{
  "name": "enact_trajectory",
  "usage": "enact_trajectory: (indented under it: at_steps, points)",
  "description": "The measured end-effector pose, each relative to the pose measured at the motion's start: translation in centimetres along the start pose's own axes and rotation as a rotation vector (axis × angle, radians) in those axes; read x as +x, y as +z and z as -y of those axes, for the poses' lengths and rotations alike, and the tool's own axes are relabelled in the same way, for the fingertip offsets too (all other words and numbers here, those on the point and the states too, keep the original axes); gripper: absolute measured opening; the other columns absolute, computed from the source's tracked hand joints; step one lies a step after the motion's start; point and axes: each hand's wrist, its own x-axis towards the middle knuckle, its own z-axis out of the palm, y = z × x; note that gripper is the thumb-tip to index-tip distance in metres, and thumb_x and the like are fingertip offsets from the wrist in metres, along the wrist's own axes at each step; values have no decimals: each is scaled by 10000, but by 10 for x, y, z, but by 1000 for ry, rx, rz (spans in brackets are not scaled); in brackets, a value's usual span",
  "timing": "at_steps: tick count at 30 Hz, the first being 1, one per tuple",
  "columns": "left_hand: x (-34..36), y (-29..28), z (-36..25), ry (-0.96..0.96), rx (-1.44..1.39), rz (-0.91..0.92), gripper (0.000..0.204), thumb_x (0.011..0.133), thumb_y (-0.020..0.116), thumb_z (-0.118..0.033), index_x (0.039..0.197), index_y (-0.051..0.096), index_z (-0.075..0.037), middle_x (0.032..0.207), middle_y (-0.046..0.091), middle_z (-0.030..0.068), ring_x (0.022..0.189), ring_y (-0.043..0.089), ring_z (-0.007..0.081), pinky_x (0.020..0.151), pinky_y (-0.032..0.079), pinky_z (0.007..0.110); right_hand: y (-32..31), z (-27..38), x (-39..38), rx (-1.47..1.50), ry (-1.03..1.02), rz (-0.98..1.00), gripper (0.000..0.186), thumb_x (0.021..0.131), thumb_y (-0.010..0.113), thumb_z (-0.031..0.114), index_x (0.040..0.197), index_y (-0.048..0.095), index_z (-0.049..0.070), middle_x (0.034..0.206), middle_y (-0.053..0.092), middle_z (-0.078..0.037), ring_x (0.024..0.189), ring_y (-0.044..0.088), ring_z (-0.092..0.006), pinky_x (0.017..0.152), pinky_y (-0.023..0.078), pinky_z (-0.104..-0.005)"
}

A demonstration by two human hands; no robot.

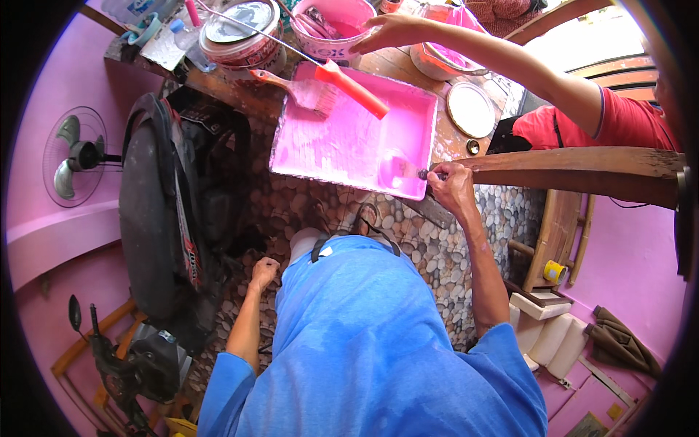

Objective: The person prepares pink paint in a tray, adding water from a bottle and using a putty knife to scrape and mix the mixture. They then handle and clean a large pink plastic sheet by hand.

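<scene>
My right hand [453,188] is closed round the dark handle of a small paintbrush [399,170], at the near right corner of a paint tray [342,173]. The brush head is coated pink and lies in the tray's wet pink paint. A wider paintbrush [309,95] rests across the tray's far left edge. Beside it lies a paint roller [353,89] with a red-pink sleeve, its long rod running back over the buckets. My left hand [266,273] hangs low by my left leg, its fingers curled and nothing visible in them.
Behind the tray stand a lidded paint bucket [240,36], a pink-filled bucket [331,33] and another tub [440,58]. A co-worker's arm [510,62] reaches over from the right. A motorbike [149,211] and fan [80,156] are left; a wooden beam [575,167] juts in right.
</scene>
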Motion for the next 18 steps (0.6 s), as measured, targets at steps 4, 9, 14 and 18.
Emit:
enact_trajectory:
  at_steps: [4,9,14,18]
  points:
    - [-3,-2,-7,-28,18,5,248,767,647,-246,908,700,-48,900,691,138,877,651,249,782,496,345,1,4,1,-99,36,-102,197,737,649,152,795,694,-31,693,638,-240,655,663,-348,656,529,-409]
    - [-2,-2,-5,3,9,11,245,758,648,-238,892,699,-40,887,692,135,852,655,250,772,500,337,-2,6,5,-39,19,-147,195,755,637,155,783,693,-30,697,640,-240,647,654,-359,649,526,-419]
    - [2,-2,-5,-8,-27,17,240,759,637,-216,889,699,-24,890,693,141,857,656,243,781,500,333,-4,6,11,-48,19,-26,202,764,638,166,783,689,-29,727,646,-241,699,656,-363,694,517,-429]
    - [5,0,2,2,0,4,253,751,650,-242,888,696,-34,881,691,150,869,656,261,774,502,345,2,5,18,-94,61,-62,224,767,637,183,790,681,-36,733,643,-242,728,654,-371,729,507,-440]
